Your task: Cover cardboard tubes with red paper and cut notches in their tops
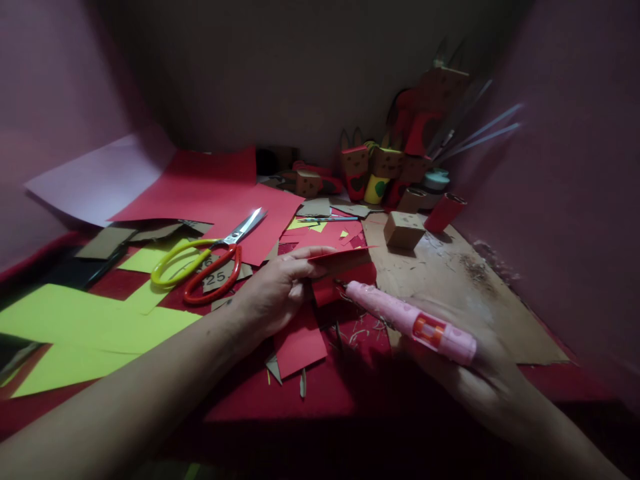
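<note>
My left hand (pixel 280 287) is closed on a piece of red paper (pixel 345 267), which has a brown strip showing along its upper part. Gripped in my right hand (pixel 465 360), partly blurred, is a pink glue gun (pixel 395 313) with an orange window in its side. Its dark nozzle points left at the red paper, close to or touching it; which of the two I cannot tell. Below my left hand lies a red paper strip (pixel 300 343). Scissors (pixel 215 260) with one yellow and one red handle rest open to the left of that hand.
Yellow sheets (pixel 95 320) and large red paper (pixel 210 193) cover the left side. A small cardboard box (pixel 404 230) and a red tube (pixel 445 212) stand on a cardboard sheet (pixel 490 300) at right. Paper figures (pixel 355 173) line the back wall.
</note>
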Action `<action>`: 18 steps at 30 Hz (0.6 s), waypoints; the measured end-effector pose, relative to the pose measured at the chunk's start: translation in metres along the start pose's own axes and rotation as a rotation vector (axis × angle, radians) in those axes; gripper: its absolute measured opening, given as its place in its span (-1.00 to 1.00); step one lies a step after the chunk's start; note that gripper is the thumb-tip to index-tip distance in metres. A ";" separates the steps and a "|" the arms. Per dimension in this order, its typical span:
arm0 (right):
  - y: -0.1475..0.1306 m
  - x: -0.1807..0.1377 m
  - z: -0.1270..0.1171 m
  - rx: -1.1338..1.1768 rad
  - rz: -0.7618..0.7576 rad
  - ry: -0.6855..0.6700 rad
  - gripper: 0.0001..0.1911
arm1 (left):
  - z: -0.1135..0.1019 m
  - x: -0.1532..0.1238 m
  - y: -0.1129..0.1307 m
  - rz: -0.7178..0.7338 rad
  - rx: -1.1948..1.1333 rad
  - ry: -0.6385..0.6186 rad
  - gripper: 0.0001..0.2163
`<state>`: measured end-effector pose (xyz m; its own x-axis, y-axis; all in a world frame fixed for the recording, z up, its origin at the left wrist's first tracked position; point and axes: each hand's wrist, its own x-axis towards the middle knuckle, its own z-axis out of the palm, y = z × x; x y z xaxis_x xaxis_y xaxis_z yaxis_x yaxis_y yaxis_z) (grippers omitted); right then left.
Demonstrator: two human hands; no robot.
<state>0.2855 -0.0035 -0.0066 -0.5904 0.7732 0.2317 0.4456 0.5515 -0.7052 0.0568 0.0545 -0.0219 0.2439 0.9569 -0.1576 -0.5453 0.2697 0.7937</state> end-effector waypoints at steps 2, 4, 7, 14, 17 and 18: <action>-0.001 0.001 0.001 0.000 -0.008 -0.001 -0.52 | -0.001 0.001 -0.001 0.001 0.006 -0.003 -0.75; -0.004 0.002 0.003 -0.010 -0.004 0.006 -0.53 | -0.002 0.001 -0.001 -0.002 0.020 -0.010 -0.74; -0.009 0.005 0.005 -0.029 0.011 0.020 -0.55 | -0.002 0.001 -0.001 -0.011 0.030 -0.026 -0.72; -0.009 0.006 0.006 -0.031 0.002 0.053 -0.57 | -0.003 0.001 -0.001 -0.002 0.040 -0.035 -0.71; -0.005 0.003 0.004 -0.012 -0.019 0.031 -0.54 | -0.003 0.001 -0.001 0.002 0.036 -0.030 -0.74; -0.004 0.002 0.003 -0.008 -0.022 0.026 -0.53 | -0.003 0.001 0.000 0.002 0.034 -0.023 -0.75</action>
<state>0.2806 -0.0049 -0.0057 -0.5826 0.7687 0.2639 0.4383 0.5706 -0.6945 0.0548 0.0553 -0.0241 0.2611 0.9547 -0.1424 -0.5182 0.2631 0.8138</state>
